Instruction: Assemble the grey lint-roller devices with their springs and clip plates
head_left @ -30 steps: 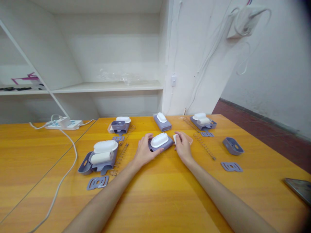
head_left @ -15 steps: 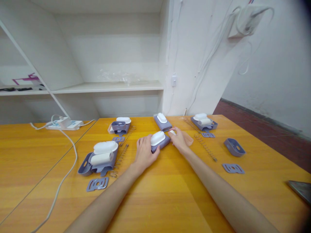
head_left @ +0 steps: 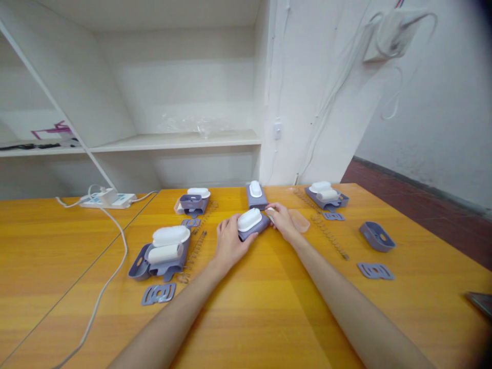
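My left hand point(head_left: 231, 241) is closed around a grey-purple plastic case point(head_left: 262, 225) with a white oval piece point(head_left: 249, 219) on top, resting on the table at an angle. At the case's far right end, my right hand point(head_left: 282, 221) pinches a small white piece point(head_left: 271, 210), mostly covered by the fingers. Just beyond stands a second grey-purple case point(head_left: 255, 202) with its own white oval piece. Beside my right hand lies a translucent peach-coloured part point(head_left: 300, 220). Whether the pinched piece touches the case I cannot make out.
Left are stacked grey-purple housings with white rolls point(head_left: 165, 253), flat slotted plates point(head_left: 158, 293) and coil springs point(head_left: 197, 251). Another stack point(head_left: 326, 195), an open cup point(head_left: 376, 237) and a plate point(head_left: 375, 270) lie right. A power strip point(head_left: 111, 199) trails a cable at far left.
The view has shifted slightly. The case beyond my hands has turned to point more straight away from me. Both hands keep their holds, almost unmoved.
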Available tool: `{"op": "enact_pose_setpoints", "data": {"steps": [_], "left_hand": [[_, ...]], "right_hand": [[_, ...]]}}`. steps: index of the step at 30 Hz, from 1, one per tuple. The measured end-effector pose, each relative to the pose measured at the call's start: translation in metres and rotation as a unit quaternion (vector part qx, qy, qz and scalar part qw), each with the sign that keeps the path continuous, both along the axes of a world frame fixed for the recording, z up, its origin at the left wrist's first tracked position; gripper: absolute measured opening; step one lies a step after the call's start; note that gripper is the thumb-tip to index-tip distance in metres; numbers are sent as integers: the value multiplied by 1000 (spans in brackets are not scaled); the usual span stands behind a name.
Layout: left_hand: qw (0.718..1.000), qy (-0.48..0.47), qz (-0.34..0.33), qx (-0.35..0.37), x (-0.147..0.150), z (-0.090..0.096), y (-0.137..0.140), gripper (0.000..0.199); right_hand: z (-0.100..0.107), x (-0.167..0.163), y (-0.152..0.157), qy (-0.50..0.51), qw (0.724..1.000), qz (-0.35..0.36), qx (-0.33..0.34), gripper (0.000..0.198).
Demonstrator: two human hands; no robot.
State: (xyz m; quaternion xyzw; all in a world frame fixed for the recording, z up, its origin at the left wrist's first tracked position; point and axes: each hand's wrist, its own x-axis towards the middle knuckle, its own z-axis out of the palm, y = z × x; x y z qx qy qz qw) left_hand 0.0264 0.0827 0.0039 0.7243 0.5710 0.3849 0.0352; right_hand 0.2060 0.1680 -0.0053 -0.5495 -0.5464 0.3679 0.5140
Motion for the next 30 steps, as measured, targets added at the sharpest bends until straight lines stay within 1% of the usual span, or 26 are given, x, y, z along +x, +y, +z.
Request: {"op": "enact_pose_setpoints", "data": {"steps": [3, 5, 9, 11, 12, 13, 15, 18, 19, 21, 23, 26, 30], "left_hand": [[999, -41, -10, -22, -3, -2, 6, 55], [997, -69, -30, -35, -6, -2, 10, 56], [985, -118, -110, -63, -12, -1, 16, 59], [979, -130, -140, -74, -13, -2, 17, 60], [979, -129, -143, -73, -13, -2, 17, 63], [981, -122, -138, -67, -12, -3, 17, 67], [989, -91, -106, -47, -10, -5, 17, 75], [998, -39, -52, -19, -8, -6, 16, 81], [998, -30, -48, -13, -7, -6, 15, 81], [998, -32, -60, -5, -7, -6, 15, 79], [996, -53, -76, -7, -8, -6, 15, 76], [992, -96, -78, -31, -9, -7, 17, 73], [987, -129, -80, -47, -10, -8, 18, 72]], "right_hand": [[-2, 0, -3, 11, 1000, -21, 8, 25], [-3, 1, -7, 23, 998, -46, 23, 29], [-6, 2, -13, 47, 994, -86, 50, 35], [-6, 2, -13, 56, 993, -89, 53, 35], [-6, 2, -13, 58, 993, -83, 55, 35], [-7, 2, -14, 56, 994, -75, 58, 36], [-8, 1, -16, 44, 995, -62, 69, 35], [-10, -1, -24, 2, 992, -62, 110, 34], [-10, -1, -27, -11, 990, -63, 125, 35], [-11, -2, -32, -24, 988, -58, 144, 38], [-11, -1, -34, -14, 989, -55, 138, 42], [-11, 1, -32, 13, 992, -45, 117, 39], [-13, 6, -27, 35, 996, -4, 84, 36]]}}
